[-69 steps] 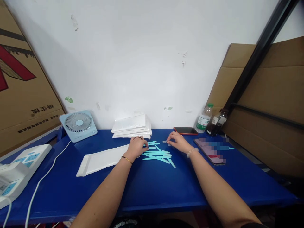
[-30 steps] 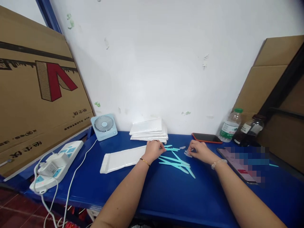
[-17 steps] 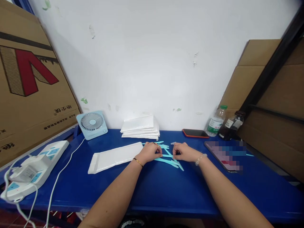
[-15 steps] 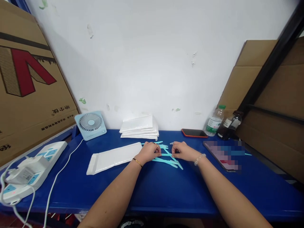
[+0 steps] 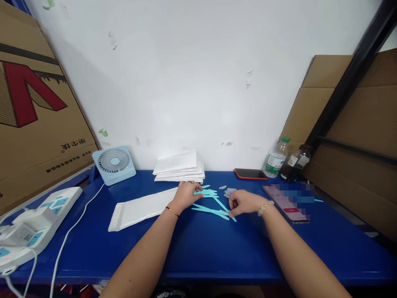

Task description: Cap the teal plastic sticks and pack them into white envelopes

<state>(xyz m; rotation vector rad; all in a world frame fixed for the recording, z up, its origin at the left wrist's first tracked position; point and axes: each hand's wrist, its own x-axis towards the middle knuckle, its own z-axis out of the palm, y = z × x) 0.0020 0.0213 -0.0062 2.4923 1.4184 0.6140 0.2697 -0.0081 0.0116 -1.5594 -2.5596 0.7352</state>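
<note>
Slim turquoise sticks shaped like eyebrow razors point(image 5: 211, 211) lie loosely crossed on the blue table, between my two hands. My left hand point(image 5: 187, 193) is closed at the upper bunch, thumb and fingers pinching a turquoise razor near its left end. My right hand point(image 5: 246, 203) has its fingers curled, with thumb and fingertip at the lower end of a slanting razor. Small translucent pieces point(image 5: 229, 191), like caps, lie just behind my right hand, which partly hides them. A long white padded packet point(image 5: 139, 209) lies left of my left hand, its right end behind that hand.
Against the wall stand a blue fan point(image 5: 114, 163) and a stack of white packets point(image 5: 178, 165). A phone point(image 5: 250, 174), a water bottle point(image 5: 276, 159) and a dark bottle point(image 5: 294, 165) are back right. Another phone point(image 5: 283, 203) lies right; a power strip point(image 5: 46, 227) is left.
My left hand has shifted slightly left and back to the upper razors. My right hand has moved forward, down to a slanting razor's lower end, uncovering the translucent pieces. The view has shifted slightly.
</note>
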